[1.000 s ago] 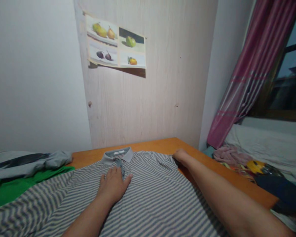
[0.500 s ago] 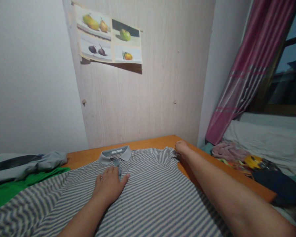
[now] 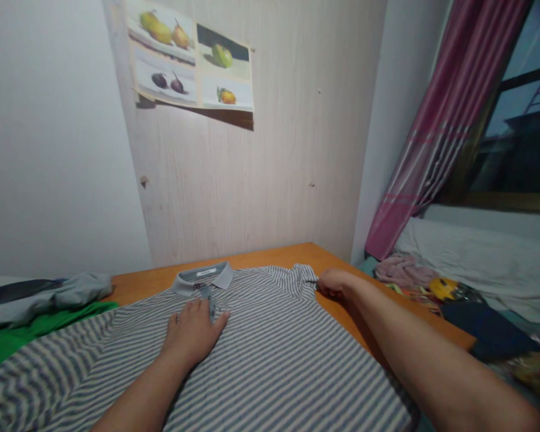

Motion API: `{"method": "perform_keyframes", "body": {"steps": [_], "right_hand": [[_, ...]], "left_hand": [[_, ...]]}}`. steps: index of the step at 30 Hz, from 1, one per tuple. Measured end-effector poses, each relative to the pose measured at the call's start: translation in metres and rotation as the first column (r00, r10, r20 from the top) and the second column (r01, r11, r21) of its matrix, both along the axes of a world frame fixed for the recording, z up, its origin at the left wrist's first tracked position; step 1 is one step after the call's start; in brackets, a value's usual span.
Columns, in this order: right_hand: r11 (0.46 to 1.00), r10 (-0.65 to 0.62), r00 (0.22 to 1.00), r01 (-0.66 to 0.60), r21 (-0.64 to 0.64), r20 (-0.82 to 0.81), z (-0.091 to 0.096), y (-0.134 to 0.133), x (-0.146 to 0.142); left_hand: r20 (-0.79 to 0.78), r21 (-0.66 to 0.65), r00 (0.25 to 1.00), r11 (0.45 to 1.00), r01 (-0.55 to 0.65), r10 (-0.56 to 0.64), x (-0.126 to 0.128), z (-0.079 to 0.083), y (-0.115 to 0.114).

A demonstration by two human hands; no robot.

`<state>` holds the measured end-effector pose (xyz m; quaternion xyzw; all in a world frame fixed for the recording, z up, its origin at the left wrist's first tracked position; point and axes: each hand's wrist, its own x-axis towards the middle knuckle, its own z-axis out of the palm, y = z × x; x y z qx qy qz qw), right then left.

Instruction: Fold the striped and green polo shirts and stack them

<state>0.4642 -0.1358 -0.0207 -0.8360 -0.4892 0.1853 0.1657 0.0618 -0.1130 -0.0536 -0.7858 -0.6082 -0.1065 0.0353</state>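
A grey-and-white striped polo shirt (image 3: 270,342) lies spread on the orange-brown table, its grey collar (image 3: 222,276) at the far side and its placket up. My left hand (image 3: 191,330) rests flat on the chest just below the collar, fingers extended and thumb out to the side. At the far right, my right hand (image 3: 335,282) is closed on the edge of the bunched right-side sleeve (image 3: 305,279). Its fingertips are mostly hidden behind the hand. The other sleeve reaches out toward the lower left.
Green and grey clothes (image 3: 49,312) lie at the left. The wooden table (image 3: 274,255) meets a panelled wall with a fruit picture (image 3: 193,66). Right of the table are a pink cloth (image 3: 405,270), a yellow item (image 3: 443,289) and dark fabric (image 3: 488,327), below a magenta curtain (image 3: 409,162).
My right hand has moved slightly toward me and outward, at the sleeve's edge. The left hand stays on the chest. The view has turned slightly to the right.
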Motion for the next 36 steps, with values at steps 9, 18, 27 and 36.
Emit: {"method": "perform_keyframes", "body": {"steps": [9, 18, 27, 36], "right_hand": [[0.968, -0.018, 0.93, 0.109, 0.227, -0.368, 0.001, -0.009, -0.004], [0.952, -0.084, 0.966, 0.15, 0.265, -0.245, 0.002, -0.018, 0.003], [0.963, -0.207, 0.972, 0.182, 0.199, 0.114, -0.006, -0.002, 0.024], [0.961, -0.187, 0.963, 0.138, 0.241, 0.193, -0.003, 0.044, 0.02]], "left_hand": [[-0.006, -0.003, 1.0, 1.0, 0.015, -0.015, 0.0, 0.005, -0.002], [0.019, 0.018, 1.0, 1.0, 0.022, -0.022, -0.002, 0.003, -0.002], [0.031, 0.016, 0.999, 1.0, 0.015, -0.016, -0.001, 0.001, -0.001], [-0.019, 0.023, 1.0, 1.0, -0.003, 0.003, -0.002, -0.002, -0.001]]}}
